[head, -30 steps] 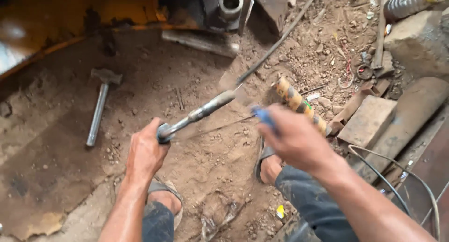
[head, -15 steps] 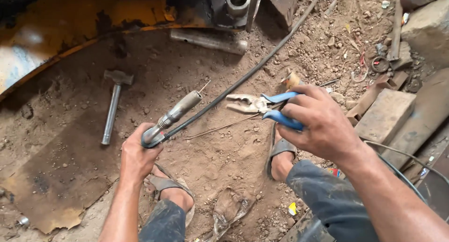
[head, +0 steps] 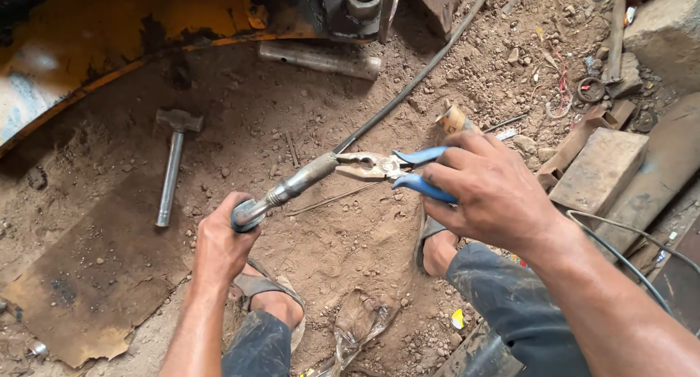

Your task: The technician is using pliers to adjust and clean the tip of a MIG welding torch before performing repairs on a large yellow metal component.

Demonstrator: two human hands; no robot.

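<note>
hammer [head: 172,165] left of hose fitting [head: 295,187] | pliers [head: 386,167] right, touching | block [head: 598,169] far right

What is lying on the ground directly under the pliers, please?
Under the pliers lies bare sandy dirt with a thin wire or rod. The right hand covers the handles' rear and the ground beneath.

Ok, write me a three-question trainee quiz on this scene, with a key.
1. True or false: the right hand holds blue-handled pliers.
2. What does the left hand grip? A) the hammer B) the metal fitting at the hose end C) a brick
3. Fill in: the hammer lies on the ____, apart from both hands.

Key: 1 true. 2 B: the fitting on the black hose. 3 ground.
</note>
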